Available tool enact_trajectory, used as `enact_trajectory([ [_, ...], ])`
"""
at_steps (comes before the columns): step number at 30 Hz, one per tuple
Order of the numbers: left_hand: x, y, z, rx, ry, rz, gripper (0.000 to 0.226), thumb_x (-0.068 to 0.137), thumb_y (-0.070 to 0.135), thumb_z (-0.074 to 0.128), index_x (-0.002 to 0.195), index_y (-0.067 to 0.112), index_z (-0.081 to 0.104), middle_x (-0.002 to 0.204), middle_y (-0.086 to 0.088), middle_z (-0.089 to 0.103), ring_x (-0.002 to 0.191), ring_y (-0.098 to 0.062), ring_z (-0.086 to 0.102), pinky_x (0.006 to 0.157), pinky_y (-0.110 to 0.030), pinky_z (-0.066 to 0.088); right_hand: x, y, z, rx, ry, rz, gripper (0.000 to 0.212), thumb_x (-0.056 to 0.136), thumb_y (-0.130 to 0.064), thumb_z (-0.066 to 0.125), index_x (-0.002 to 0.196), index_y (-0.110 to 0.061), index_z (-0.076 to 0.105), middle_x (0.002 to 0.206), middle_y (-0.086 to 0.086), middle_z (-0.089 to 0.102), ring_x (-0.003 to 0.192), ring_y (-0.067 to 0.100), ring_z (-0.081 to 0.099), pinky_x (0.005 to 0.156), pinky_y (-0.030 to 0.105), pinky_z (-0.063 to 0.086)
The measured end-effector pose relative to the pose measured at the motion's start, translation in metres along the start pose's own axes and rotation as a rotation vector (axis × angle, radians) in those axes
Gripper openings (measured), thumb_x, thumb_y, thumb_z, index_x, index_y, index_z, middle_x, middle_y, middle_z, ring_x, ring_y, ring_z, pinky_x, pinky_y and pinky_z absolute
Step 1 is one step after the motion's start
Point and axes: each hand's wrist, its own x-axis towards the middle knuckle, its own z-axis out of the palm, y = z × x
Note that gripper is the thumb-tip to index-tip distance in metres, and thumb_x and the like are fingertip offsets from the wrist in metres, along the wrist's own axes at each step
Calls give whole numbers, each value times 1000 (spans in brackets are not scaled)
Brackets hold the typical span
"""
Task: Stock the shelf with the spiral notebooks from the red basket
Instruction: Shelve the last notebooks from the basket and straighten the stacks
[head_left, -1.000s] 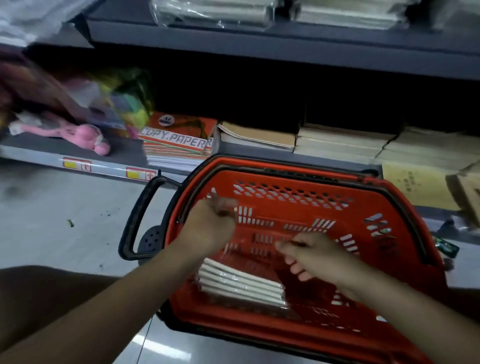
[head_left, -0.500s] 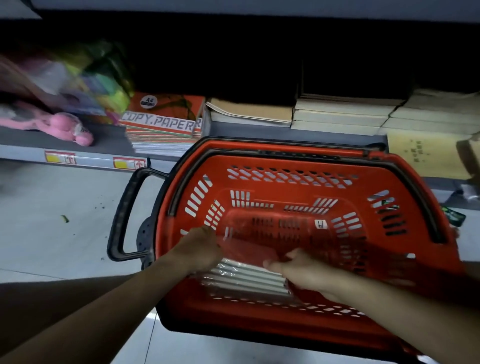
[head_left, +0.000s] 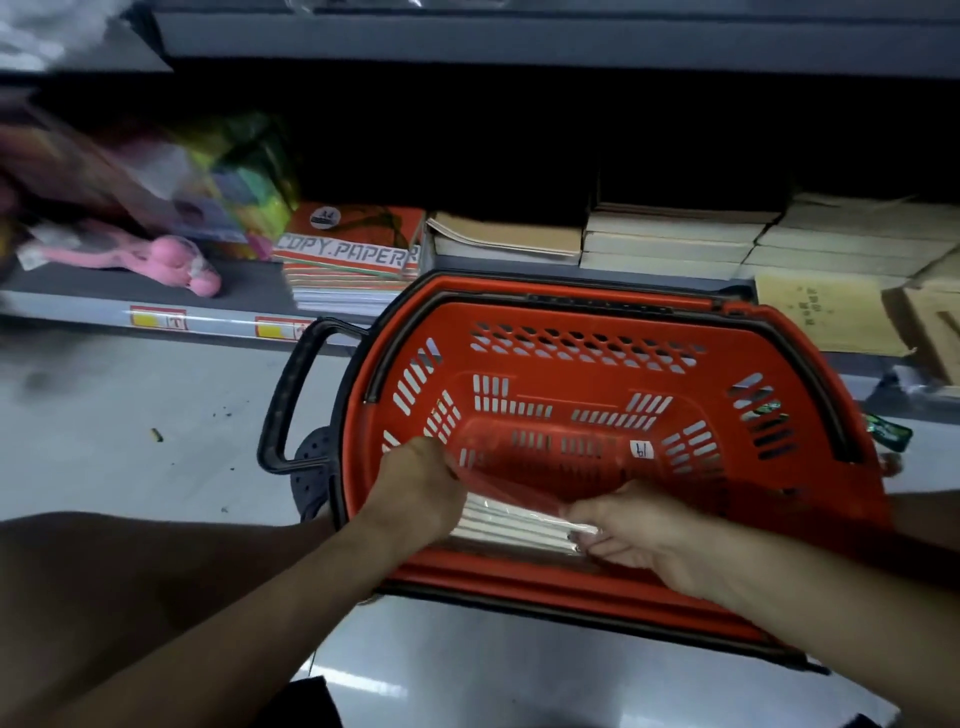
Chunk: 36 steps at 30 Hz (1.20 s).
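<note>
The red basket (head_left: 582, 332) stands on the floor in front of the low shelf (head_left: 78, 309). Against its near wall lies a stack of spiral notebooks (head_left: 511, 525) in clear wrap, white page edges facing me, a red translucent cover on top. My left hand (head_left: 415, 486) grips the stack's left end with fingers curled over it. At the right end, my right hand (head_left: 636, 530) pinches the wrapped stack. The spirals themselves are not visible.
On the shelf lie a copy paper pack (head_left: 353, 247), brown-covered books (head_left: 509, 239), paper stacks (head_left: 675, 239), a pink toy (head_left: 171, 260) and coloured packs at the left. The basket's black handle (head_left: 291, 400) sticks out leftward. An upper shelf (head_left: 519, 36) overhangs.
Both hands went down from mid-basket to the notebook stack at the near wall and took hold of its two ends. The stack's red cover edge is now lifted slightly.
</note>
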Motion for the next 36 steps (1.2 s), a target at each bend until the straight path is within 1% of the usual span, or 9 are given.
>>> enact_trajectory([
  [4,-30,6,-5,-521,131,-192,17,86,2,67,99,8,75,99,-3,74,94,-21,67,83,-23,51,-34,-1,-10,365,2,4,8,89,6,66,86,-1,64,86,13,68,80,23,64,77,32,56],
  [7,-50,10,-23,-1059,15,-357,29,76,-8,68,103,-2,73,103,-14,77,91,-27,71,80,-32,57,-76,-9,-23,621,-30,-103,12,90,17,57,91,6,60,92,18,66,85,27,64,81,35,56],
  [12,-97,15,-61,-1447,-268,-209,38,80,-12,58,117,-18,64,123,-27,68,108,-28,65,105,-34,49,-139,-7,-44,656,-98,-361,38,90,11,59,124,26,52,128,37,59,105,30,59,90,36,54],
  [14,-114,20,-73,-1551,-332,-74,42,87,-5,59,127,-17,57,130,-29,62,113,-26,62,111,-37,44,-162,-9,-50,609,-108,-464,39,89,6,61,126,18,57,126,30,64,101,27,63,89,35,52],
  [19,-137,32,-99,-1477,-341,356,41,99,15,52,139,13,57,134,-10,67,126,-28,62,109,-44,43,-201,-19,-55,570,-163,-709,52,80,2,61,128,-17,61,113,17,75,101,35,74,81,42,62],
  [24,-132,30,-114,-1447,-196,498,52,94,9,61,144,21,53,134,-10,66,118,-38,66,89,-48,59,-201,-39,-51,551,-142,-906,58,90,6,50,140,-24,53,120,18,73,98,42,73,73,37,63],
  [29,-115,21,-119,-1432,-67,493,49,93,11,55,140,25,56,127,-5,71,104,-30,73,64,-38,64,-185,-61,-38,535,-108,-984,61,86,1,56,140,-28,52,118,12,75,95,39,75,72,38,64],
  [33,-101,8,-120,-1446,-10,512,62,70,26,85,129,25,68,130,-5,70,111,-29,71,71,-36,62,-169,-68,-28,552,-144,-1012,66,86,1,56,141,-35,49,118,12,75,99,40,74,71,39,64],
  [36,-84,4,-129,-1428,24,489,51,85,13,58,135,25,62,128,-3,71,111,-27,71,72,-34,63,-156,-85,-24,544,-156,-1056,68,83,-2,57,142,-34,48,119,11,74,101,38,74,73,38,63],
])
